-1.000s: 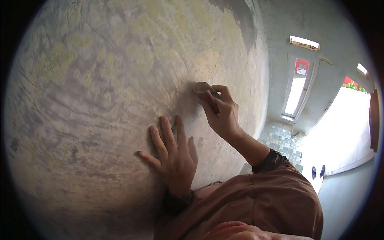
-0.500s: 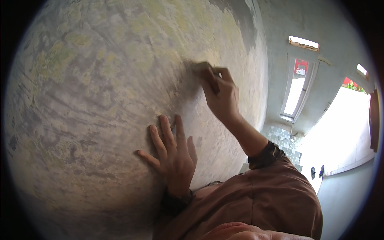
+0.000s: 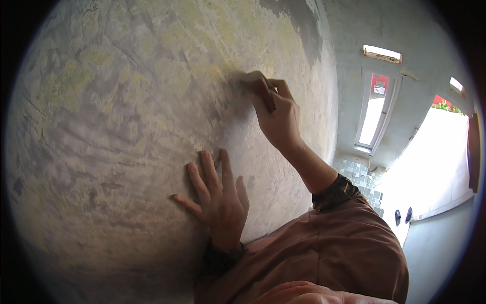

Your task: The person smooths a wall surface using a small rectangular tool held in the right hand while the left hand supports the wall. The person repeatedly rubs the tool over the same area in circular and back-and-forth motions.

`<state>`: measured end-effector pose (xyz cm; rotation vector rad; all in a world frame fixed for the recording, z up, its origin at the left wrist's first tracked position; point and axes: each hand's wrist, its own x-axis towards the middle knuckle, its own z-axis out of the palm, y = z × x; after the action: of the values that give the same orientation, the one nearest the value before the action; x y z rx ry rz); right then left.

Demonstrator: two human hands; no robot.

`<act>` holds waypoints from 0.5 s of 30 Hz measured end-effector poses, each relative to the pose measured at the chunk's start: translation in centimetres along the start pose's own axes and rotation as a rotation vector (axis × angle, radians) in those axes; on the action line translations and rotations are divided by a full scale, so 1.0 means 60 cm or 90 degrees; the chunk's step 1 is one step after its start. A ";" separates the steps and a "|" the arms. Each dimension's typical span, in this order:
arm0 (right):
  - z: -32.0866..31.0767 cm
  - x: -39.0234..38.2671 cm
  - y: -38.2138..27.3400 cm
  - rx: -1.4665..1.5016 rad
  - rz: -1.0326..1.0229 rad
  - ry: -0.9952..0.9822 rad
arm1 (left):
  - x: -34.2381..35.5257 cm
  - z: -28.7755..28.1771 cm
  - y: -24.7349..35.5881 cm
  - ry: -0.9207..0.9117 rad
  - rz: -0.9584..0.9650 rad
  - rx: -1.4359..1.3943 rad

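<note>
A large wall (image 3: 126, 167) with blotchy grey, whitish and yellowish patches fills the left and middle of the view. My left hand (image 3: 223, 207) lies on it with fingers spread, holding nothing. Higher up and to the right, my right hand (image 3: 281, 119) is closed around a small, dark brown, flat piece that looks like folded sandpaper (image 3: 265, 95). Its far edge meets the wall and is blurred; the fingers partly hide it.
Along the right stands a grey-green wall (image 3: 349, 116) with a narrow window (image 3: 373, 114) and a small vent opening (image 3: 382, 53). A bright doorway (image 3: 430, 157) lies beyond, with a pair of dark sandals (image 3: 398, 217) on the floor. Small tiles (image 3: 354, 172) cover a patch nearby.
My right hand has shifted slightly up and left along the wall, still gripping the sandpaper. My left hand stays spread in nearly the same place.
</note>
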<state>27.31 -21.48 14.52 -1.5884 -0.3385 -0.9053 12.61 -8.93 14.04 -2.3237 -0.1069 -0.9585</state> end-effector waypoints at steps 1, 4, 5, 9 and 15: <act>-0.002 -0.003 -0.003 -0.007 -0.013 -0.010 | -0.001 -0.001 -0.001 -0.009 0.003 0.014; -0.004 -0.005 -0.003 -0.026 -0.027 -0.015 | -0.005 -0.005 -0.001 -0.009 -0.002 0.008; -0.004 -0.002 -0.002 -0.045 0.018 -0.041 | -0.005 -0.007 -0.001 -0.003 -0.004 0.000; -0.002 0.011 0.003 -0.043 0.020 -0.010 | -0.001 -0.008 0.004 0.001 -0.001 0.001; -0.005 -0.009 -0.003 -0.040 -0.022 -0.003 | -0.002 -0.013 -0.001 0.002 -0.005 -0.003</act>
<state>26.73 -21.58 14.24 -1.6473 -0.3451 -0.9470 12.00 -9.31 14.42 -2.3277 -0.1125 -0.9665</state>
